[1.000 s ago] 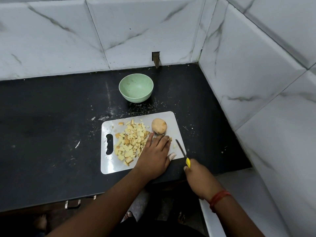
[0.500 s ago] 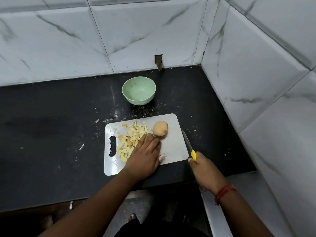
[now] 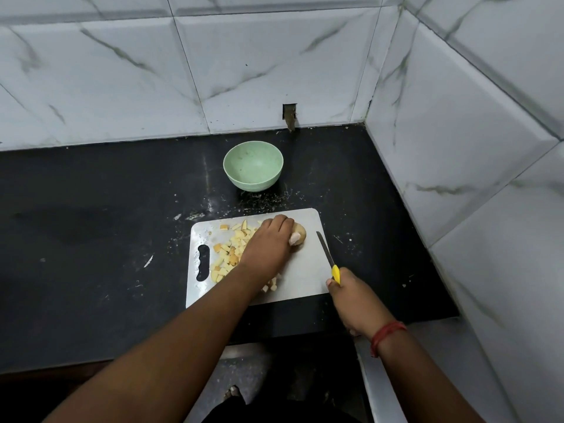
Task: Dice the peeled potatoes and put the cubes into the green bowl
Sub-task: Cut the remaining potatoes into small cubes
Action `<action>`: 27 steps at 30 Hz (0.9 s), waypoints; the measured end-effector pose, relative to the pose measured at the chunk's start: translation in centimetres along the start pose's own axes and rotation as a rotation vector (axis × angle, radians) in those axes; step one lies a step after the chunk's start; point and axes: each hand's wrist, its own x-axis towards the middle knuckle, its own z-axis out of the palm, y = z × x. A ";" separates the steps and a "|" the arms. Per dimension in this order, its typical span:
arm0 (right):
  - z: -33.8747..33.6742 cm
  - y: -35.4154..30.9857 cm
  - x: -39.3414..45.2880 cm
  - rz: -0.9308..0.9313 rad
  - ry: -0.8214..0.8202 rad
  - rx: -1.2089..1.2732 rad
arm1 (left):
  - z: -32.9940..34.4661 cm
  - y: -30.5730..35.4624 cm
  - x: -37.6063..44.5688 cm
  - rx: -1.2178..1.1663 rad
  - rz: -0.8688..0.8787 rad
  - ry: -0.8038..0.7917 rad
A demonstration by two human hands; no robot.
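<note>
Head view, from over the person's shoulders: the left hand (image 3: 270,239) has left the pile of potato cubes (image 3: 232,251) it was pressing half a second ago and now has its fingers curled over the one whole peeled potato (image 3: 300,236) at the far right of the cutting board (image 3: 299,279). The right hand (image 3: 351,293) has its grip closed on the yellow handle of the knife (image 3: 328,257), and the blade, which was off the board's right edge a moment back, now points up the board, just beside the potato but not touching it.

I'd read that as the dicing of the last potato about to begin (the gathering of cubes looks finished for now). The cubes lie heaped on the left half of the board, near its handle slot, with a few strays at the near side by the left forearm. The green bowl (image 3: 253,169) stands on the black table (image 3: 91,239) beyond the board, well apart from both hands, and I see no cubes in it, so the transfer is not yet begun.
</note>
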 end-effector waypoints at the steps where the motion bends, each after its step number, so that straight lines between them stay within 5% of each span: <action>1: 0.0 -0.2 0.2 0.006 -0.003 -0.008 | -0.1 0.0 0.1 -0.030 -0.007 -0.001; 12: 0.6 -1.2 2.1 0.025 -0.011 -0.076 | 0.6 1.7 -0.5 0.065 -0.115 -0.105; 20: 1.9 -1.2 3.0 0.009 -0.020 -0.117 | 1.6 0.7 -1.8 0.076 -0.037 0.065; 27: 2.3 -1.3 3.3 -0.036 0.017 -0.146 | 1.9 1.9 -2.1 -0.011 -0.059 0.060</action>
